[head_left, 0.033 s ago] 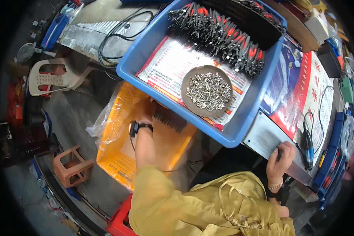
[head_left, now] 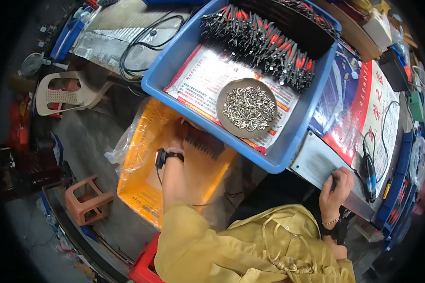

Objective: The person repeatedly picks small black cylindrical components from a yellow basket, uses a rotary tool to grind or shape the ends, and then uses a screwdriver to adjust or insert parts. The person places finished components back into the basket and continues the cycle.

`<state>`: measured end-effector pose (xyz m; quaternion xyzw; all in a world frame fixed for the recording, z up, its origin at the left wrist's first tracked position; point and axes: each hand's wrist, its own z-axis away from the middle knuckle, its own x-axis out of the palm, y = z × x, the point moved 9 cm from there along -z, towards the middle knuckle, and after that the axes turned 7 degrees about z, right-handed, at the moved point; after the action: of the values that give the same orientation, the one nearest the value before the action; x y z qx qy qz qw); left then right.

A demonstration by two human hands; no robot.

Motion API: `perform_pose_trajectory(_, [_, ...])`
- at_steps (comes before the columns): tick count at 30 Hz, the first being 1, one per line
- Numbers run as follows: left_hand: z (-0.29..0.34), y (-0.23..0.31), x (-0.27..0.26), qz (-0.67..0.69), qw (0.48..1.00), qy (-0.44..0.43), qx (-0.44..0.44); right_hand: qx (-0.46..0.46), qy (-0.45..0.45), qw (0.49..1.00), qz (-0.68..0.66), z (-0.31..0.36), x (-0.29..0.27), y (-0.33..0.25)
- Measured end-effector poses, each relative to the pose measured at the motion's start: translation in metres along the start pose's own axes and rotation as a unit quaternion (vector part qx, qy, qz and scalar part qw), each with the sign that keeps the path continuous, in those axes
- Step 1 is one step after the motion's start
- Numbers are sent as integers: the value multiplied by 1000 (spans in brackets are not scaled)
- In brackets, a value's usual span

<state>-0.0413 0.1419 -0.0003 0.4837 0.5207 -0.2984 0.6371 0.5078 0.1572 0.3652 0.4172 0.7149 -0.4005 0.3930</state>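
Observation:
My left hand point(head_left: 176, 132) reaches down into a yellow plastic crate point(head_left: 141, 195), beside a row of dark metal pieces point(head_left: 202, 146) lying in it. Its fingers are hidden, so I cannot see what they touch. At the table's near edge, my right hand point(head_left: 336, 191) rests on a pale metal plate point(head_left: 316, 158) with its fingers curled; something dark shows between thumb and fingers, too unclear to name. Above the crate, a blue bin point(head_left: 212, 123) holds a brown bowl point(head_left: 226, 123) of small silver metal pins point(head_left: 249, 108) and a dense row of black-and-red plier-like tools point(head_left: 264, 45).
A blue-and-black corded power tool point(head_left: 369, 177) lies right of my right hand. Clear plastic film point(head_left: 123, 151) hangs over the crate's left rim. To the left stand a beige chair point(head_left: 61, 94) and a brown stool point(head_left: 87, 198). A black cable point(head_left: 127, 56) lies coiled on the far table.

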Motion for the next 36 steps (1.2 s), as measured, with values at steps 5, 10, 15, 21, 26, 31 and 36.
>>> perform_pose_trajectory(5, [72, 68, -96, 253, 966, -19, -43, -6, 8, 1000, 10, 0, -4, 0])
perform_pose_trajectory(10, [164, 182, -174, 595, 786, -88, -144, -4, 36, 999, -7, 2, -11, 1])
perform_pose_trajectory(15, [204, 344, -242, 593, 762, -259, 13, -22, 43, 998, -50, 3, -18, 6])
perform_pose_trajectory(21, [171, 496, -284, 583, 737, -290, 181, 52, 0, 945, -324, 17, -48, 41])
perform_pose_trajectory(26, [94, 600, -260, 592, 738, -238, 219, 89, 20, 940, -329, 39, -93, 85])
perform_pose_trajectory(31, [-30, 684, -220, 439, 850, 15, 291, 133, 55, 945, -292, 62, -125, 133])
perform_pose_trajectory(36, [-122, 711, -160, 276, 915, 107, 273, 174, 88, 943, -269, 78, -142, 167])
